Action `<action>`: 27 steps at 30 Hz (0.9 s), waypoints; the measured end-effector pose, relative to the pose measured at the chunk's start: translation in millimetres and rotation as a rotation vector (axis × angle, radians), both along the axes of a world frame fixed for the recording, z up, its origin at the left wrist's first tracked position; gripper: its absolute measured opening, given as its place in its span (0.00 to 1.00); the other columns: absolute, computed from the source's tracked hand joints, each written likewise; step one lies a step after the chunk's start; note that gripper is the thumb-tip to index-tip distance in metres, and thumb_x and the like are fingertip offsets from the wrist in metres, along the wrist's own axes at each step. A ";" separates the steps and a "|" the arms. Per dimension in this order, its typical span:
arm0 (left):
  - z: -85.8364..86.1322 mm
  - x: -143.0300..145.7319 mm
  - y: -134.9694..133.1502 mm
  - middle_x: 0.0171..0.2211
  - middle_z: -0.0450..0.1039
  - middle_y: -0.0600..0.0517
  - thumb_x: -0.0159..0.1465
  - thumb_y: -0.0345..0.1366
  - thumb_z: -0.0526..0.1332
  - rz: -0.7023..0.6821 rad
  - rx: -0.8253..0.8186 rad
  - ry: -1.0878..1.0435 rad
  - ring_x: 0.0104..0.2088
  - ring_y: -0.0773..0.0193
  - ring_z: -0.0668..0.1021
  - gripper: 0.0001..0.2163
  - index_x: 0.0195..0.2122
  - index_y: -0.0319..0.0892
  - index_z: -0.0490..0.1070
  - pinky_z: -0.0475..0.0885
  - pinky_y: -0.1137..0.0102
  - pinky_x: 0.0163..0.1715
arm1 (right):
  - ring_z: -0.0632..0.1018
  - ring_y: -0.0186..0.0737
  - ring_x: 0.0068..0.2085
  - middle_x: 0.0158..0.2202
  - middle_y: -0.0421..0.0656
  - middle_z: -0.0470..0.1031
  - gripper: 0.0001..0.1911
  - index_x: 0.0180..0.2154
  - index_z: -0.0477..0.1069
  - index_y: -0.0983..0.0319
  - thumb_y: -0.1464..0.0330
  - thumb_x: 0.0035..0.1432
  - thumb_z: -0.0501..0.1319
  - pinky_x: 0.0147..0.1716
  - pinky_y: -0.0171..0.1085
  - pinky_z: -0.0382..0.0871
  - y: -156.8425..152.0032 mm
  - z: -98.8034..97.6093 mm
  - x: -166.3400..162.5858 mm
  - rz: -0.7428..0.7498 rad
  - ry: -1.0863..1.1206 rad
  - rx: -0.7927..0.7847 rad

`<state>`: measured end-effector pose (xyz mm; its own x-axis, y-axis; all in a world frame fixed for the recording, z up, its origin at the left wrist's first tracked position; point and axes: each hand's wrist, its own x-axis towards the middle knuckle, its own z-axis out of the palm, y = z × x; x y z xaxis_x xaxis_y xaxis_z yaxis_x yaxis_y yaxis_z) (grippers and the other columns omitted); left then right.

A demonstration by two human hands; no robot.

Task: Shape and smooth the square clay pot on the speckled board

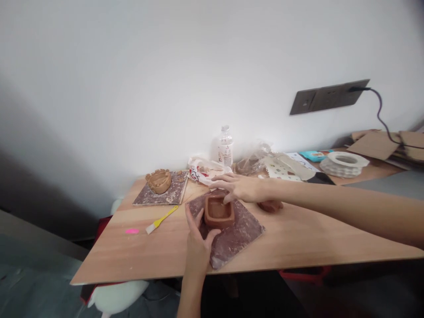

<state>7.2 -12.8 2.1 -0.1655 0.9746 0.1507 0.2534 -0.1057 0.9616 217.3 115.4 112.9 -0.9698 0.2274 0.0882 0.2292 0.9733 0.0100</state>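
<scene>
A small square brown clay pot (pixel 219 212) stands on a dark reddish tile (pixel 236 234) near the middle of the wooden table (pixel 142 251). My left hand (pixel 198 238) cups the pot's near left side, fingers and thumb spread against its wall. From the right, my right hand (pixel 236 187) reaches across, its fingers resting on the pot's far rim. A lump of brown clay (pixel 270 206) lies just under my right wrist.
A second tile (pixel 161 194) at the left carries a round clay piece (pixel 159 180). A yellow-handled brush (pixel 161 219) and a pink item (pixel 132 231) lie near it. Behind are a water bottle (pixel 225 151), plastic bags (pixel 203 172), papers, a white ring mould (pixel 344 163) and cardboard.
</scene>
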 end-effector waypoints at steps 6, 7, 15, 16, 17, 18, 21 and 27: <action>1.7 0.9 0.2 0.61 0.69 0.42 0.58 0.36 0.66 0.004 -0.015 -0.004 0.60 0.55 0.73 0.49 0.71 0.48 0.30 0.66 0.57 0.61 | 0.54 0.53 0.69 0.67 0.47 0.61 0.12 0.42 0.80 0.59 0.71 0.65 0.57 0.65 0.59 0.51 9.5 -3.4 1.7 0.026 -0.031 0.088; 2.0 0.9 0.3 0.62 0.69 0.42 0.58 0.36 0.66 0.003 -0.017 0.001 0.61 0.55 0.73 0.49 0.71 0.48 0.30 0.65 0.57 0.61 | 0.55 0.52 0.69 0.66 0.48 0.61 0.14 0.43 0.80 0.59 0.72 0.66 0.55 0.64 0.59 0.54 11.0 -3.9 5.1 0.025 0.004 0.101; 1.7 0.0 1.7 0.62 0.68 0.42 0.58 0.38 0.66 0.007 -0.019 0.017 0.61 0.54 0.72 0.48 0.71 0.49 0.31 0.65 0.57 0.61 | 0.51 0.51 0.70 0.69 0.51 0.54 0.27 0.64 0.62 0.51 0.75 0.67 0.50 0.60 0.62 0.59 -17.5 -47.2 36.7 -0.220 0.335 0.104; 1.7 -0.1 1.8 0.62 0.68 0.42 0.58 0.38 0.66 0.004 -0.017 0.017 0.61 0.54 0.72 0.48 0.71 0.49 0.31 0.65 0.57 0.61 | 0.49 0.52 0.71 0.70 0.50 0.52 0.27 0.65 0.60 0.49 0.73 0.67 0.51 0.60 0.63 0.58 -22.7 -54.7 37.1 -0.230 0.316 0.111; 1.7 0.0 1.7 0.62 0.68 0.42 0.58 0.38 0.66 0.004 -0.014 0.020 0.62 0.54 0.72 0.48 0.71 0.49 0.31 0.65 0.57 0.61 | 0.47 0.53 0.71 0.70 0.49 0.50 0.26 0.65 0.59 0.48 0.72 0.68 0.52 0.60 0.64 0.57 -26.8 -61.2 36.7 -0.243 0.301 0.124; 1.8 0.1 1.7 0.62 0.68 0.42 0.58 0.38 0.66 0.008 -0.013 0.025 0.62 0.54 0.71 0.48 0.71 0.49 0.31 0.65 0.57 0.61 | 0.47 0.54 0.71 0.71 0.50 0.49 0.25 0.65 0.60 0.48 0.71 0.69 0.52 0.60 0.65 0.56 -29.5 -66.7 35.9 -0.258 0.293 0.140; 1.5 0.4 1.8 0.61 0.69 0.42 0.58 0.38 0.66 0.026 -0.010 0.034 0.62 0.54 0.72 0.49 0.71 0.48 0.31 0.65 0.57 0.61 | 0.46 0.56 0.71 0.71 0.52 0.48 0.24 0.64 0.61 0.50 0.71 0.69 0.51 0.60 0.67 0.56 -30.8 -76.6 33.7 -0.316 0.298 0.168; 0.9 0.1 1.9 0.62 0.69 0.42 0.58 0.37 0.66 0.012 -0.009 0.015 0.61 0.55 0.72 0.49 0.70 0.49 0.30 0.64 0.57 0.62 | 0.50 0.52 0.70 0.68 0.54 0.54 0.25 0.63 0.62 0.53 0.74 0.68 0.49 0.59 0.64 0.61 -27.0 -83.7 29.6 -0.402 0.436 0.106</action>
<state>7.3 -10.9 3.0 -0.1746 0.9739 0.1447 0.2685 -0.0943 0.9586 246.9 88.4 29.1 -0.6789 0.5369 0.5008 0.5837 0.8085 -0.0754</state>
